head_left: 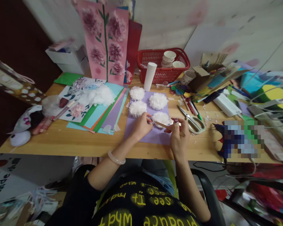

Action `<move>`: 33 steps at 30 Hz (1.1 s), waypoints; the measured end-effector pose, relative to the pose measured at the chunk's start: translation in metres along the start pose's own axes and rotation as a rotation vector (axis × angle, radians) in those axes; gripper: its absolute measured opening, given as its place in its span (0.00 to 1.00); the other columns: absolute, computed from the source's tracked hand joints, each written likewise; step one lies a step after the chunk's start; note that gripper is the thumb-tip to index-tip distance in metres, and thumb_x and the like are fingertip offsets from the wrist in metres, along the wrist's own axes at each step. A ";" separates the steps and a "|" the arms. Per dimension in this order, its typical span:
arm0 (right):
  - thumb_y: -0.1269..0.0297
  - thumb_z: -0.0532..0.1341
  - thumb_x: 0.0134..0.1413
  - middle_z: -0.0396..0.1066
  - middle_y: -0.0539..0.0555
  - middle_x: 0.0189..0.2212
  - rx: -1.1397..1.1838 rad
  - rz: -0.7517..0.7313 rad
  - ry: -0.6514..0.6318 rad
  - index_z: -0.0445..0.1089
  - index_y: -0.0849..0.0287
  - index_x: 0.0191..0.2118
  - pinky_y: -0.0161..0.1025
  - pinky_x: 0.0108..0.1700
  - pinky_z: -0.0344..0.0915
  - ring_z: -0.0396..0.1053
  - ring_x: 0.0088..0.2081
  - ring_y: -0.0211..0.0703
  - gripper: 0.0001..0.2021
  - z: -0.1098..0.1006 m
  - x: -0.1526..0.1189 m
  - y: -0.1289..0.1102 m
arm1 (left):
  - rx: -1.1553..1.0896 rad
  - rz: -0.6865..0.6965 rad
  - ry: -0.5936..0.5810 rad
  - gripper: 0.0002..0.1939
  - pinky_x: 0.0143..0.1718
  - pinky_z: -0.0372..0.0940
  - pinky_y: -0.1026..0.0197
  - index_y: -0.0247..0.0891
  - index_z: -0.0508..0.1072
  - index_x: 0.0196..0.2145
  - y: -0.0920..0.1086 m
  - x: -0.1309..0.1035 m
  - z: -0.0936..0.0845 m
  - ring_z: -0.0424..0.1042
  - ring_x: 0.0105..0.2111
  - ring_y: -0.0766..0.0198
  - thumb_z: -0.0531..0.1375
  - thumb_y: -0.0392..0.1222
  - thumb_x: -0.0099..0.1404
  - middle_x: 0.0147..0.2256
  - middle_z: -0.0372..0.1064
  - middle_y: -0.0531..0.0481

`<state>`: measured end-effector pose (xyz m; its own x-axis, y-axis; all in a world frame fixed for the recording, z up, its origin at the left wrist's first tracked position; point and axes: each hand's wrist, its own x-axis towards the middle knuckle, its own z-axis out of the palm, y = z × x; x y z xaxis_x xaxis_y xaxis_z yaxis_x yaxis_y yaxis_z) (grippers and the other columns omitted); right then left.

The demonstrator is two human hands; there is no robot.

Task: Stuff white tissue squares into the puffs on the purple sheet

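Observation:
Several fluffy white paper-like flowers sit on a sheet of purple paper (145,136) on the desk. Across the lower right white flower (160,119) lies the tip of a flat, thin wooden stick (163,125). My right hand (180,136) grips this stick between thumb and fingers, at the paper's right edge. At the left side of the same flower, my left hand (142,126) has its fingertips pinched together; what they hold, if anything, is too small to make out. The lower left white flower (138,108) is just beyond my left hand.
Scissors (194,123) lie right of my right hand, near several markers. A white roll (150,77) stands behind the flowers, before a red basket (163,61) with paper cups. Coloured paper (108,117) and cotton-like fluff (96,94) lie left. A pink flower picture (106,44) stands behind.

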<state>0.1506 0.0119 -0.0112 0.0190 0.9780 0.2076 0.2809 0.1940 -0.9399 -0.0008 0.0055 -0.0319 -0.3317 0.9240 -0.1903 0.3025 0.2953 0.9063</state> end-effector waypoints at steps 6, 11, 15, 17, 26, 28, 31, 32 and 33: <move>0.53 0.53 0.65 0.71 0.49 0.28 0.026 -0.023 0.003 0.66 0.56 0.42 0.40 0.31 0.65 0.70 0.25 0.39 0.12 -0.009 -0.005 -0.006 | 0.015 0.011 -0.005 0.21 0.31 0.66 0.64 0.36 0.69 0.46 -0.001 0.002 0.002 0.74 0.27 0.66 0.63 0.25 0.55 0.36 0.74 0.50; 0.54 0.52 0.67 0.67 0.47 0.25 -0.021 -0.074 -0.031 0.66 0.54 0.45 0.40 0.29 0.66 0.70 0.24 0.39 0.12 -0.016 -0.017 -0.005 | -0.027 0.008 -0.073 0.20 0.27 0.65 0.67 0.35 0.67 0.48 -0.002 0.004 -0.002 0.72 0.22 0.70 0.61 0.25 0.58 0.35 0.72 0.52; 0.56 0.52 0.68 0.68 0.47 0.24 -0.112 -0.120 -0.091 0.65 0.55 0.48 0.42 0.32 0.66 0.72 0.26 0.42 0.12 -0.012 -0.023 0.001 | -0.061 0.012 -0.143 0.20 0.26 0.67 0.66 0.34 0.64 0.49 0.000 0.004 -0.007 0.74 0.23 0.70 0.58 0.24 0.60 0.38 0.72 0.49; 0.56 0.52 0.67 0.71 0.48 0.26 -0.145 -0.144 -0.096 0.65 0.55 0.49 0.42 0.33 0.66 0.73 0.28 0.43 0.12 -0.008 -0.025 0.002 | -0.059 0.027 -0.163 0.20 0.27 0.68 0.66 0.34 0.64 0.49 0.001 0.004 -0.008 0.74 0.23 0.70 0.57 0.23 0.60 0.38 0.71 0.49; 0.61 0.52 0.67 0.73 0.49 0.27 -0.291 -0.324 -0.089 0.64 0.57 0.49 0.39 0.30 0.64 0.73 0.26 0.41 0.10 0.004 -0.025 0.008 | 0.009 0.152 -0.201 0.20 0.34 0.69 0.61 0.38 0.61 0.46 -0.003 0.005 -0.012 0.72 0.29 0.67 0.56 0.22 0.58 0.37 0.65 0.52; 0.63 0.51 0.67 0.73 0.50 0.28 -0.323 -0.373 -0.091 0.64 0.57 0.50 0.38 0.30 0.65 0.72 0.27 0.40 0.10 0.005 -0.026 0.011 | 0.017 0.182 -0.222 0.19 0.35 0.69 0.61 0.39 0.59 0.44 -0.004 0.003 -0.016 0.72 0.30 0.66 0.56 0.23 0.58 0.35 0.63 0.53; 0.66 0.50 0.67 0.72 0.52 0.30 -0.373 -0.449 -0.096 0.63 0.58 0.52 0.38 0.30 0.65 0.71 0.28 0.40 0.11 0.005 -0.030 0.015 | 0.027 0.238 -0.272 0.18 0.33 0.67 0.62 0.41 0.57 0.40 -0.005 -0.001 -0.022 0.69 0.30 0.65 0.56 0.23 0.57 0.32 0.61 0.56; 0.67 0.50 0.67 0.72 0.52 0.31 -0.391 -0.474 -0.095 0.63 0.58 0.52 0.39 0.30 0.65 0.71 0.28 0.41 0.12 0.006 -0.032 0.016 | 0.031 0.260 -0.292 0.18 0.33 0.66 0.62 0.41 0.57 0.39 -0.006 -0.001 -0.024 0.68 0.29 0.66 0.57 0.24 0.56 0.31 0.60 0.57; 0.68 0.50 0.67 0.72 0.53 0.31 -0.411 -0.498 -0.091 0.63 0.58 0.53 0.39 0.31 0.66 0.71 0.29 0.41 0.12 0.006 -0.034 0.016 | 0.033 0.283 -0.313 0.18 0.32 0.65 0.63 0.42 0.56 0.37 -0.007 -0.002 -0.026 0.67 0.29 0.66 0.58 0.24 0.55 0.30 0.60 0.57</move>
<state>0.1486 -0.0178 -0.0354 -0.2845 0.7846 0.5508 0.5798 0.5984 -0.5529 -0.0252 -0.0042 -0.0279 0.0545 0.9974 -0.0462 0.3731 0.0226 0.9275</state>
